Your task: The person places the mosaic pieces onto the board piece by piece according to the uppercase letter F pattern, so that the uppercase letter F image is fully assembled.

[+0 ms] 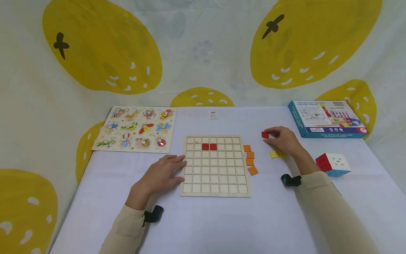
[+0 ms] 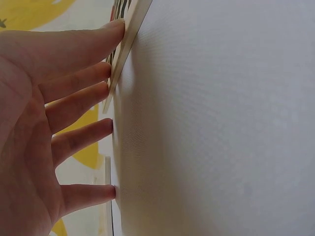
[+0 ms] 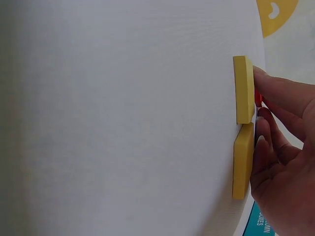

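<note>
A wooden grid board (image 1: 215,180) lies flat on the white-covered table, with two red square tiles (image 1: 205,146) side by side in its second row. My left hand (image 1: 161,174) rests at the board's left edge; its thumb and fingertips touch there, fingers spread and nearly straight. To the right of the board, my right hand (image 1: 283,141) pinches another red tile (image 1: 265,134) between thumb and fingers. Just below that hand lie yellow tiles (image 1: 274,154); two yellow tiles (image 3: 243,91) show end to end in the right wrist view. Several orange tiles (image 1: 250,162) line the board's right side.
An insect peg puzzle (image 1: 136,130) lies at the back left. At the back right is a colourful toy box (image 1: 330,120), with a puzzle cube (image 1: 333,165) in front of it, near the right forearm. A small printed card (image 1: 213,115) lies behind the board.
</note>
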The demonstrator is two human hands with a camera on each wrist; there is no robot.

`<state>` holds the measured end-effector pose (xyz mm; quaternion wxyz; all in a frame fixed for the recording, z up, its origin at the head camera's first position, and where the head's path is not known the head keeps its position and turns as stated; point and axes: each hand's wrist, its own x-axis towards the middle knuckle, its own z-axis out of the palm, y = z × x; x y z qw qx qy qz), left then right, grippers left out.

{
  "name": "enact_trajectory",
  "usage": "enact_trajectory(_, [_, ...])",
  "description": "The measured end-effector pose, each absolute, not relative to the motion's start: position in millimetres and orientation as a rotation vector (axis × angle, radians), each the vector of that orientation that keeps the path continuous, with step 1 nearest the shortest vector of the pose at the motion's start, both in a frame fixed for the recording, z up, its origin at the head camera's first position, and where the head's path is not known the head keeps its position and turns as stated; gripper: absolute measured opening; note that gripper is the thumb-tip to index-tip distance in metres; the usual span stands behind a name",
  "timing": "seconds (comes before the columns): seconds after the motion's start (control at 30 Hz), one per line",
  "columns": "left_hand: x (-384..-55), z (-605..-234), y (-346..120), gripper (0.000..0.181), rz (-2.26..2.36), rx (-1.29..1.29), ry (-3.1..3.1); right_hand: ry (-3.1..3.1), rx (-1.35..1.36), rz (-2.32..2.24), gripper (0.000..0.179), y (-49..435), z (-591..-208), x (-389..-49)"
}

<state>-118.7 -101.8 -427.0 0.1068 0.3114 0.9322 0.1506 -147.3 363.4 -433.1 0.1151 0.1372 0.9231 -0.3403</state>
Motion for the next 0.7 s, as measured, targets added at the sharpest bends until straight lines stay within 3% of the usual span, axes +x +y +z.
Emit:
enact_trajectory(0.3, [-120.0, -427.7, -102.8, 0.061, 0.437, 0.917, 2.741, 2.699, 0.402, -0.981, 0.048, 363.1, -434.1, -147.2])
enact_trajectory(0.7, [-118.5, -424.6, -101.7, 0.06, 0.453, 0.899, 2.737, 2.643, 0.381, -1.119, 0.058, 367.8, -425.6, -138.6])
